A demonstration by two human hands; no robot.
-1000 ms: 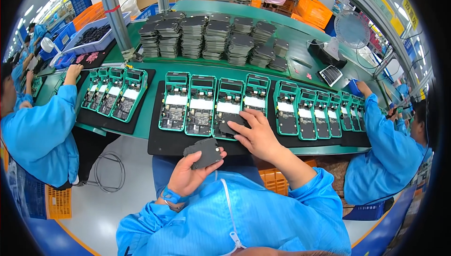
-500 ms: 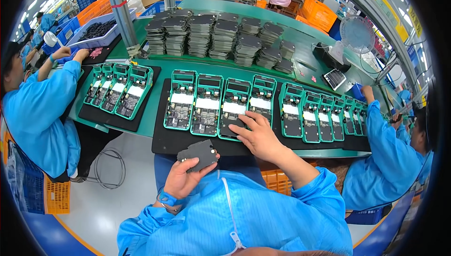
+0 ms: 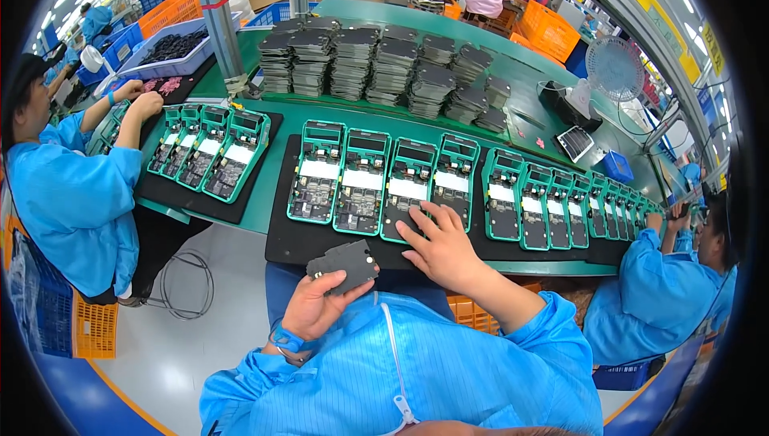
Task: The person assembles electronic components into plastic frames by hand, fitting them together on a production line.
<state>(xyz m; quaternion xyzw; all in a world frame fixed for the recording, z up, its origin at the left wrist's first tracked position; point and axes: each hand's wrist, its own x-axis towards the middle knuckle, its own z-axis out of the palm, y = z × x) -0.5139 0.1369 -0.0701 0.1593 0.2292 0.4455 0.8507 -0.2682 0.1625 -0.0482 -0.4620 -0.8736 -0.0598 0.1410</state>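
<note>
My left hand is held in front of my chest, closed on a small stack of dark grey plates with notched edges. My right hand is spread, its fingertips touching the lower part of the third green-framed device housing in the row before me. A dark plate covers that part, partly hidden by my fingers. Bare circuit parts show in the first housing and second housing. The fourth housing stands right of the third, its lower end behind my fingers.
A black mat lies under the housings. Piles of similar grey plates line the bench behind. More housings stand to the right, others to the left. Co-workers in blue sit at left and right. A metal post rises at left.
My right hand's fingers have spread a little over the third housing. The left hand keeps the plates. The right co-worker's arm has drawn back from a blue box; the left co-worker's hands have shifted.
</note>
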